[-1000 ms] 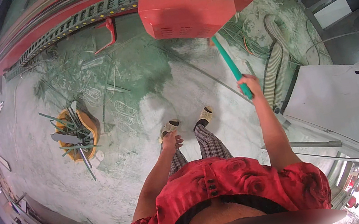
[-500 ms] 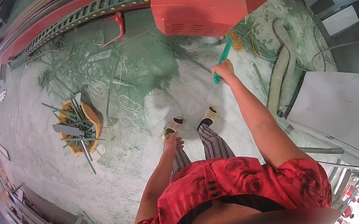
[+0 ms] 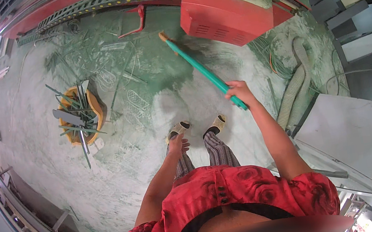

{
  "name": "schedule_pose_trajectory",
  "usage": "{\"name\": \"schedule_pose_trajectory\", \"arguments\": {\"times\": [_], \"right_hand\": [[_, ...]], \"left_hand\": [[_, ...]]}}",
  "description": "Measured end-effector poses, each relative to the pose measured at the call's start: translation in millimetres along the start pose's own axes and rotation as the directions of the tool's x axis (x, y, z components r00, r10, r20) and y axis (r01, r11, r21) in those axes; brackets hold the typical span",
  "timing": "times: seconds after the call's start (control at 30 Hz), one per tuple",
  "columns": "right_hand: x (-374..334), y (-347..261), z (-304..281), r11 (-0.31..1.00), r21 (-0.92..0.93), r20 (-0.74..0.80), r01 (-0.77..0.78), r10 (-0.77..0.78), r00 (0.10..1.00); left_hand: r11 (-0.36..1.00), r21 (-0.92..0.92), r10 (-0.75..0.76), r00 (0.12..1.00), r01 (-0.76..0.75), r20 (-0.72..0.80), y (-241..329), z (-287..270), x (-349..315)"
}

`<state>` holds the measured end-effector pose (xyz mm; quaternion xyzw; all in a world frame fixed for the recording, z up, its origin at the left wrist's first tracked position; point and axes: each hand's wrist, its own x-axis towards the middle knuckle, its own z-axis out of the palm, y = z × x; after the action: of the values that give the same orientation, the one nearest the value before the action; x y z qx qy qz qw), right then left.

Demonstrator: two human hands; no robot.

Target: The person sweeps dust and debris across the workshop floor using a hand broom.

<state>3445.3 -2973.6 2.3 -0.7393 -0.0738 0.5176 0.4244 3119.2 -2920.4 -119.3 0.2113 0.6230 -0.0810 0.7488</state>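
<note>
Over the powder-streaked floor [image 3: 123, 138], beside the boxy red vented housing [image 3: 223, 17], a long green brush [image 3: 201, 67] is slanting forward-left. The right hand [image 3: 239, 91] is gripping it near its butt, where a firm wrist should be steadying the reach; the left hand [image 3: 178, 144] is hanging loosely curled, seemingly empty. The smooth, plastic-looking shaft [image 3: 215, 79] is ending in a tan tip [image 3: 163, 36].

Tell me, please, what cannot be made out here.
Head view, hidden: gripped part of the green handle, behind the right hand.
Head view, hidden: bottom of the yellow container, under its scraps.
Head view, cut off: right end of the white panel, at the dark picture rim.
Head view, too small: bristles on the tan brush head.
</note>
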Motion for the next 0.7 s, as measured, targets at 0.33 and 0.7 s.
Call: {"name": "schedule_pose_trajectory", "arguments": {"times": [0.33,0.7], "right_hand": [[4.9,42.9,-15.6,0.999,-0.045,-0.238,0.009,-0.019,0.971],[125.2,35.1,51.6,0.995,0.003,-0.271,0.096,-0.092,0.958]], "left_hand": [[0.998,-0.056,0.005,1.000,-0.006,-0.024,-9.1,-32.9,-1.8],[0.987,-0.157,0.010,0.997,-0.022,-0.077,-25.1,-59.3,-6.3]]}}
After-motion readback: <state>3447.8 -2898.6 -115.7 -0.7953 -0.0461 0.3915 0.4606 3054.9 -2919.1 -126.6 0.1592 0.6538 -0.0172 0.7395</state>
